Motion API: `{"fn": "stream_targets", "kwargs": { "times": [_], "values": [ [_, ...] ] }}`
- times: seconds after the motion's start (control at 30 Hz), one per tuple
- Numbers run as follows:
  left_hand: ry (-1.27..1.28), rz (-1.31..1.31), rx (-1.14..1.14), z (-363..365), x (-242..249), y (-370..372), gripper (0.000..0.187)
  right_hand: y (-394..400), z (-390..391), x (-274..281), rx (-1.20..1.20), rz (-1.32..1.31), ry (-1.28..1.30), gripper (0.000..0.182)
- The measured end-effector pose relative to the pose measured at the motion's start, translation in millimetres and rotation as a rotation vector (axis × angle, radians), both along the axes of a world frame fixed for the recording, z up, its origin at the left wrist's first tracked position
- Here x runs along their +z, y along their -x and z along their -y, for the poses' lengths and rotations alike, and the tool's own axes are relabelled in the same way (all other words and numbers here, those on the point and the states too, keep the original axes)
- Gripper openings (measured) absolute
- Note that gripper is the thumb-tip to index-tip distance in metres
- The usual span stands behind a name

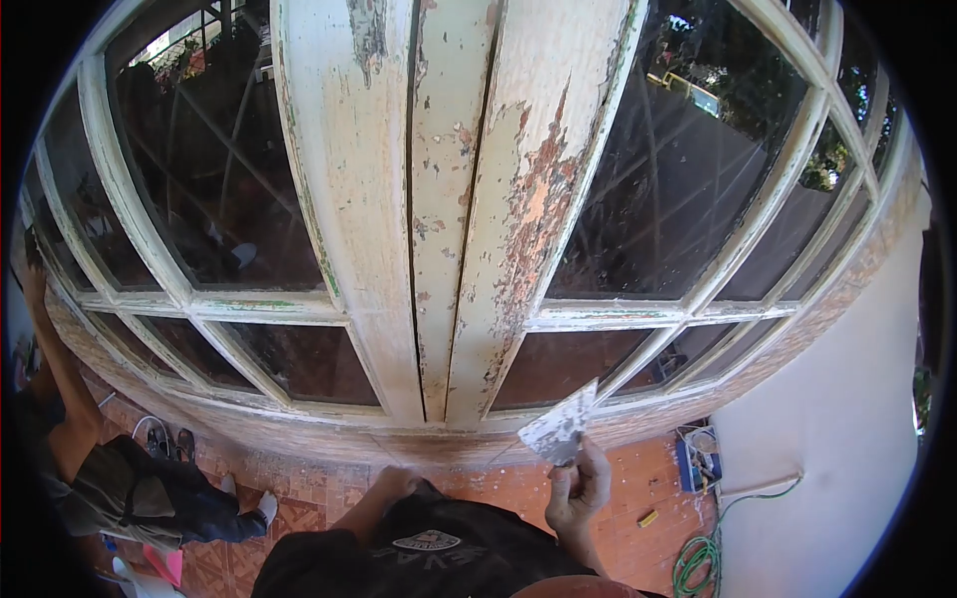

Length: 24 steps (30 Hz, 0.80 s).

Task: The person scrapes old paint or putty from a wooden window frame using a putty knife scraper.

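In the head view my right hand (578, 493) grips a putty knife (560, 427) by its handle. Its broad blade is smeared with whitish residue and points up, just below the window frame. My left hand (401, 481) is close to the front of my dark shirt (429, 548); its fingers are mostly hidden, so its hold cannot be made out. Ahead stands a large white wooden window frame (359, 199) with glass panes. Paint is flaking off its central post (449, 199), and bare reddish wood (543, 189) shows on the right side.
At far left another person (130, 488) reaches an arm up to the frame. A blue toolbox (698, 458) stands by the white wall (837, 429) at right. A green hose (698, 566) lies coiled on the tiled floor (628, 528), near a small yellow object (648, 518).
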State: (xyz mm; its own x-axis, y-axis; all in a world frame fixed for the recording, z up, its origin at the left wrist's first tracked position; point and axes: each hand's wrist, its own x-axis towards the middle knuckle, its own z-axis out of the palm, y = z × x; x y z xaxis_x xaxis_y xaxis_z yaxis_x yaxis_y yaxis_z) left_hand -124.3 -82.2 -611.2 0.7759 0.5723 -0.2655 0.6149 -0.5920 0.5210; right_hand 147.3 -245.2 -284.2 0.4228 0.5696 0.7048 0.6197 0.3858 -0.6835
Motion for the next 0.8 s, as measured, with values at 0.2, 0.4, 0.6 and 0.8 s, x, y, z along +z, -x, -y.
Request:
{"fn": "stream_targets", "kwargs": {
  "times": [0.2,0.4,0.6,0.8],
  "values": [
    [0.312,-0.127,0.842,43,-67,64,0.067,12,-14,8,0.133,-0.175,0.008,0.047],
    [0.237,-0.377,0.687,24,-43,65,0.073,19,-31,17,0.278,-0.097,0.003,0.047],
    [0.299,-0.118,0.217,1,59,18,0.059,21,-51,40,0.242,0.036,-0.090,0.047],
    [0.632,0.455,0.056,10,279,-57,0.040,20,-69,61,0.119,-0.018,-0.140,0.046]
  ]
}}
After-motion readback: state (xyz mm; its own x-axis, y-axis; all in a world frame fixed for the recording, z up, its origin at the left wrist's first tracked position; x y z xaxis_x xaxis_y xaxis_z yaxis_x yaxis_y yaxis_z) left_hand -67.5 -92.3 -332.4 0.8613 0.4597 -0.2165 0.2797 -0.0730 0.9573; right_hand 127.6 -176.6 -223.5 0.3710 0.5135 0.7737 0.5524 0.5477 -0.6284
